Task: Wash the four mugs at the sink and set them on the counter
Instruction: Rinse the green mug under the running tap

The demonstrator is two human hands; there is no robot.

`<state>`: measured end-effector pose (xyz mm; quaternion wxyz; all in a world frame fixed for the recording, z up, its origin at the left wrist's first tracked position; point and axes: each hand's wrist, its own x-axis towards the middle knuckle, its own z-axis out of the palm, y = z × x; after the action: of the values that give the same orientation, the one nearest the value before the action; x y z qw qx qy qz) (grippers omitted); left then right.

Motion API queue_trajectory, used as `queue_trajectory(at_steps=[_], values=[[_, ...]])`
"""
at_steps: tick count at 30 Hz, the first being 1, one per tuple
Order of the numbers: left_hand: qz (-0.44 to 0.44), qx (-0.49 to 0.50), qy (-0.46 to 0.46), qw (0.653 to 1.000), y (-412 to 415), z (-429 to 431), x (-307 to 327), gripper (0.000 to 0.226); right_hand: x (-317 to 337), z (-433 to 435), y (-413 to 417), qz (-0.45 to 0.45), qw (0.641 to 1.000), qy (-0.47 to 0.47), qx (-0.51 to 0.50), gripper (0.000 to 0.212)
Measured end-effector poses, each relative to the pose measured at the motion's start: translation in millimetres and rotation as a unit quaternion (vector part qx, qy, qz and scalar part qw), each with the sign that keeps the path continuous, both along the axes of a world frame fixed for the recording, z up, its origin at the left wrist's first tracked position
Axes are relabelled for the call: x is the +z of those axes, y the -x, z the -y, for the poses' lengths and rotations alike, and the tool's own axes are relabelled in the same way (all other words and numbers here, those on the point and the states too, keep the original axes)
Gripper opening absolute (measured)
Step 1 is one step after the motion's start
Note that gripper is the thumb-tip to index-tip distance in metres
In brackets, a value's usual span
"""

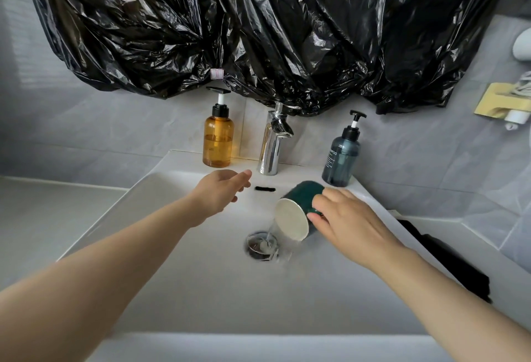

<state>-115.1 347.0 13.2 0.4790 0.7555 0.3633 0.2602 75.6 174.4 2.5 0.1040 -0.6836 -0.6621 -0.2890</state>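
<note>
The left hand (221, 193) hovered over the sink (215, 290) with fingers loose and straight, holding nothing. The right hand (349, 222) gripped the green mug (304, 192), tipped on its side above the drain (254, 244), water pouring out.

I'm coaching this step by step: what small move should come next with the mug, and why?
Probably tip the mug a little further over the drain to empty it. The right hand holds it on its side, water streams from its rim into the sink, and the left hand is open, holding nothing.
</note>
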Motion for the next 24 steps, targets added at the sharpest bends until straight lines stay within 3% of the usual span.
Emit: queue_trajectory(at_steps=[10,20,24], values=[[0.001,-0.011,0.018,1.000,-1,-3,-1,0.047,43,8,-33,0.232,0.968,-0.091,-0.007,0.028],[0.010,-0.019,0.010,1.000,-1,2,-1,0.046,58,6,-26,0.226,0.967,-0.112,-0.031,0.030],[0.015,-0.022,0.009,1.000,-1,2,0,0.045,58,6,-20,0.154,0.978,-0.140,-0.028,0.025]])
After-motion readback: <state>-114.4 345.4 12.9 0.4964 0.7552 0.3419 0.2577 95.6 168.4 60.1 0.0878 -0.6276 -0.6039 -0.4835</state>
